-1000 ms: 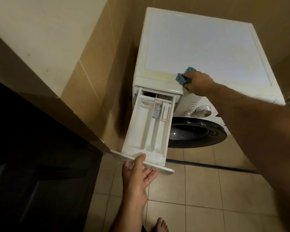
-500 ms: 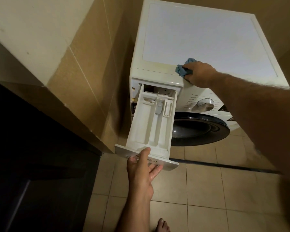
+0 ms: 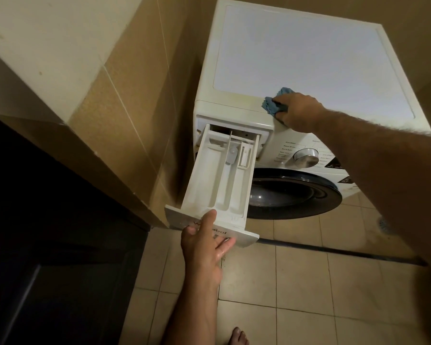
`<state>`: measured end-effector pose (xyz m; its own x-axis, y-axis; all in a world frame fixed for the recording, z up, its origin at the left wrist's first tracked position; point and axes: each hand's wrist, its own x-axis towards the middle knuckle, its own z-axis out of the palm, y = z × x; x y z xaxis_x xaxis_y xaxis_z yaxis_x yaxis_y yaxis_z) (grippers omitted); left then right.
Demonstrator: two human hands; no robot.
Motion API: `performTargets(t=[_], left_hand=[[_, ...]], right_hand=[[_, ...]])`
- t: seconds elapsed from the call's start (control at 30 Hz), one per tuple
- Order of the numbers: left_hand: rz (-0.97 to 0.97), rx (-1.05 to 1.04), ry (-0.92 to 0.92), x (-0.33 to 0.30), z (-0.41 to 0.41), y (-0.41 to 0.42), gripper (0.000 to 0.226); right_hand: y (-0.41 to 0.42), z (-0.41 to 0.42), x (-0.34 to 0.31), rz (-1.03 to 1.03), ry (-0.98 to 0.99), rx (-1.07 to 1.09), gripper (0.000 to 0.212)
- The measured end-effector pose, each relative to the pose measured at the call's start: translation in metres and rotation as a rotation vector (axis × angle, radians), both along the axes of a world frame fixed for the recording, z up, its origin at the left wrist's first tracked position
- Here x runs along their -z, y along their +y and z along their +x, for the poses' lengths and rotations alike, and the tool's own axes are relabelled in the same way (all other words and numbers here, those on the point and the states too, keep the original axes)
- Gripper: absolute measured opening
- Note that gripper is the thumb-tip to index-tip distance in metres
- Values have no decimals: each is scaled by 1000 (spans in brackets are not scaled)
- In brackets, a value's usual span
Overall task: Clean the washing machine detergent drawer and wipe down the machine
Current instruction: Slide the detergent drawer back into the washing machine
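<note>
Two hands engaged: detergent drawer [image 3: 218, 180] front is being gripped by left hand [image 3: 204, 247]; blue cloth [image 3: 274, 103] is being clutched in right hand [image 3: 296, 110]. Drawer extraction likely pending; steady pull needed.

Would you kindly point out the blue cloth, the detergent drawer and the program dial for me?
blue cloth [image 3: 271, 104]: head view, on the bunched folds left of the right hand.
detergent drawer [image 3: 204, 180]: head view, on the floor of its large left compartment.
program dial [image 3: 306, 157]: head view, on its silver face.
</note>
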<state>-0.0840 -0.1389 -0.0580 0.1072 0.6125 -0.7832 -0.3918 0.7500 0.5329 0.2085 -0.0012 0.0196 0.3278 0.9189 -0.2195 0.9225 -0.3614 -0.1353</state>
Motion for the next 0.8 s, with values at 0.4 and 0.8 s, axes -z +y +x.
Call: performTargets(t=[0.4, 0.8], left_hand=[[31, -15, 10, 3, 35, -6, 58], [89, 44, 19, -2, 62, 54, 63]], right_hand=[[-1, 3, 2, 18, -5, -6, 37], [-1, 9, 9, 70, 41, 3, 34]])
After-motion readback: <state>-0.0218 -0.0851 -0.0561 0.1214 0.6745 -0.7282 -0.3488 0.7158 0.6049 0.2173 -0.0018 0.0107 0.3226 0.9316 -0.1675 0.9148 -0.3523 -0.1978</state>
